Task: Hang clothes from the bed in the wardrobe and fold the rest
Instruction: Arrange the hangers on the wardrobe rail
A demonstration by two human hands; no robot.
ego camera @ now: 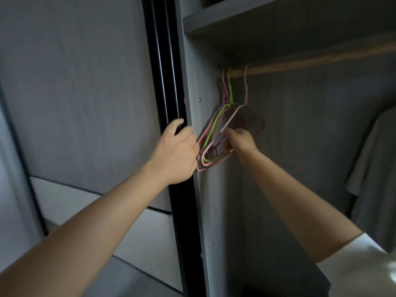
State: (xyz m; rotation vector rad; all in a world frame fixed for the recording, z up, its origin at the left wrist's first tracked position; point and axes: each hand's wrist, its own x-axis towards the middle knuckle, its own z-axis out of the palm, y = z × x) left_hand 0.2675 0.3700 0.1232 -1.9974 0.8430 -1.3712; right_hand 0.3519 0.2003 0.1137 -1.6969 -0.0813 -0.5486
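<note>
Steadying the hangers (211,133) with the left hand (174,151), the right hand's (241,140) fingers pinch one to free it from the rail (310,61).

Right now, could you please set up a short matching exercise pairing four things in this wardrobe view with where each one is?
Things:
1. green hanger
2. left hand
3. grey T-shirt
4. right hand

Places:
a. hanging at the far right of the wardrobe
b. at the bunch's lower corner, by the wardrobe's side panel
c. hooked on the wooden rail among pink hangers
d. inside the wardrobe, gripping a pale pink hanger

Pairs: 1-c, 2-b, 3-a, 4-d
</note>
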